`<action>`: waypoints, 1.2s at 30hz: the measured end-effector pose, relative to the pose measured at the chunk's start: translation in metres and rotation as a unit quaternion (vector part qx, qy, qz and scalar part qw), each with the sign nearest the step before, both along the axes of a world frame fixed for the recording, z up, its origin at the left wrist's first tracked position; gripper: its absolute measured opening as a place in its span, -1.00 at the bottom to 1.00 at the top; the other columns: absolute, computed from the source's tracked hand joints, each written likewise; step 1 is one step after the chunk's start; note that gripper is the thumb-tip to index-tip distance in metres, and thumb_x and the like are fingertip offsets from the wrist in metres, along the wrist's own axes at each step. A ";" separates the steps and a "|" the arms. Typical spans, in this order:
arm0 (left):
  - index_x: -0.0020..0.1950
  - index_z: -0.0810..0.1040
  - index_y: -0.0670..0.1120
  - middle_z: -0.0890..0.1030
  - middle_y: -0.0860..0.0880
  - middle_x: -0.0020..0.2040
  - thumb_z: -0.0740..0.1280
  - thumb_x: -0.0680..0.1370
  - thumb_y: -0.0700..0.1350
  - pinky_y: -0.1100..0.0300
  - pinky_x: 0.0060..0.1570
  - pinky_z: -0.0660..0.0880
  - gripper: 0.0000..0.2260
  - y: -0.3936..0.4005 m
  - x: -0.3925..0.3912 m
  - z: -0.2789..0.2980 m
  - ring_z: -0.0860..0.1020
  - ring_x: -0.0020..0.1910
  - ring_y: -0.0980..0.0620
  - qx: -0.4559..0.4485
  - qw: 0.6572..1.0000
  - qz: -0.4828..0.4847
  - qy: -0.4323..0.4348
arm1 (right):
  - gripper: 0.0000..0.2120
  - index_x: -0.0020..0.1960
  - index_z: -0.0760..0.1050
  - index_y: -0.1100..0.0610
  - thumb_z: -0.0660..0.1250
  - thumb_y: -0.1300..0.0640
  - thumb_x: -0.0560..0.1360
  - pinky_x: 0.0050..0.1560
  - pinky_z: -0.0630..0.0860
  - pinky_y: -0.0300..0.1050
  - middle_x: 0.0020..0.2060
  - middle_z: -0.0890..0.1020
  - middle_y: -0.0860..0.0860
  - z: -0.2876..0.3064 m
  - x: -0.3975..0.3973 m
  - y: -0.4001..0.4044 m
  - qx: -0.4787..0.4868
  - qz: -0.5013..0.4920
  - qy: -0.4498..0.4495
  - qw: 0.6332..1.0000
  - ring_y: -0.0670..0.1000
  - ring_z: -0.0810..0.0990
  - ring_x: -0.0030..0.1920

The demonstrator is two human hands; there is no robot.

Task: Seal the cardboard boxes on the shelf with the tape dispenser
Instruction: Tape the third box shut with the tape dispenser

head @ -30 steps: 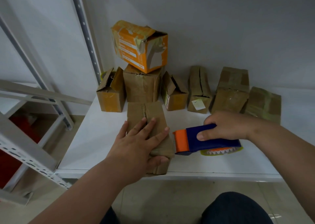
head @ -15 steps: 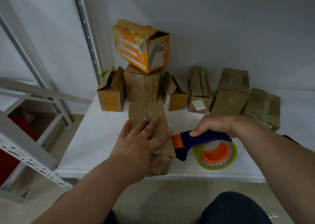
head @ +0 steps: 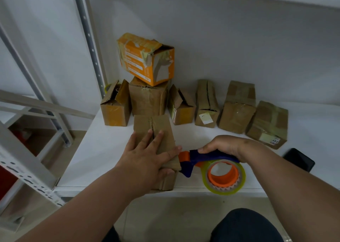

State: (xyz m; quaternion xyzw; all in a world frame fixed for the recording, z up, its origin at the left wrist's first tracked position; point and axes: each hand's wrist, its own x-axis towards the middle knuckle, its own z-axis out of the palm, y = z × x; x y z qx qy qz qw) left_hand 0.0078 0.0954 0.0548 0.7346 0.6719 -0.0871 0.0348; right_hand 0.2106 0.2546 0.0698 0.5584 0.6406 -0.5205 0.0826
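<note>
A brown cardboard box (head: 145,124) lies near the front edge of the white shelf (head: 103,149), its top seam running away from me. My left hand (head: 145,159) presses flat on its closed flaps, the thumb at the box's near end. My right hand (head: 225,147) grips the blue handle of the tape dispenser (head: 211,163), whose orange nose touches the box's right near corner. Its tape roll (head: 225,176) with an orange core hangs below the handle.
Several more boxes stand along the back: an orange one (head: 146,58) stacked on a brown one (head: 148,99), open-flapped boxes (head: 115,106) (head: 181,106), and taped ones (head: 237,111) (head: 267,124) at right. A black phone (head: 299,159) lies far right. A metal upright (head: 86,39) stands at left.
My right hand has tipped the dispenser up so the roll faces me and brought its nose to the box's right corner. My left hand stayed pressing the box.
</note>
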 end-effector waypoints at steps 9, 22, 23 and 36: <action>0.52 -0.27 0.29 -0.25 0.06 0.59 0.06 0.68 0.05 -0.17 0.50 -0.14 -0.43 -0.007 0.021 -0.004 -0.29 0.56 -0.02 0.021 0.999 -0.026 -0.025 | -0.68 0.00 0.61 0.12 0.50 -0.06 0.36 -0.15 0.51 -0.13 -0.14 0.70 0.08 -0.007 0.008 -0.012 0.040 -0.031 0.024 0.998 0.03 0.65 -0.17; 0.47 0.10 0.28 -0.15 0.11 0.60 0.09 0.68 0.05 -0.20 0.50 -0.11 -0.62 -0.007 0.026 -0.005 -0.20 0.57 0.02 0.046 0.997 -0.004 -0.063 | -0.66 0.00 0.63 0.15 0.48 -0.08 0.37 -0.16 0.52 -0.14 -0.14 0.70 0.09 -0.012 0.020 -0.015 0.069 -0.056 0.034 0.995 0.03 0.65 -0.19; 0.47 0.10 0.28 -0.15 0.11 0.60 0.09 0.68 0.05 -0.20 0.50 -0.11 -0.62 -0.007 0.026 -0.004 -0.20 0.57 0.01 0.042 0.997 -0.003 -0.063 | -0.65 -0.01 0.64 0.15 0.48 -0.09 0.37 -0.15 0.53 -0.14 -0.13 0.70 0.10 -0.014 0.022 -0.015 0.078 -0.054 0.032 0.995 0.04 0.65 -0.18; 0.44 0.18 0.25 -0.08 0.09 0.61 0.14 0.66 0.06 -0.23 0.49 -0.08 -0.64 -0.005 0.029 0.000 -0.18 0.58 -0.01 0.029 0.998 0.004 -0.049 | -0.70 -0.14 0.55 0.04 0.43 -0.19 0.39 -0.23 0.40 -0.21 -0.21 0.61 -0.01 -0.011 0.007 -0.008 0.180 0.039 -0.018 0.983 -0.04 0.59 -0.18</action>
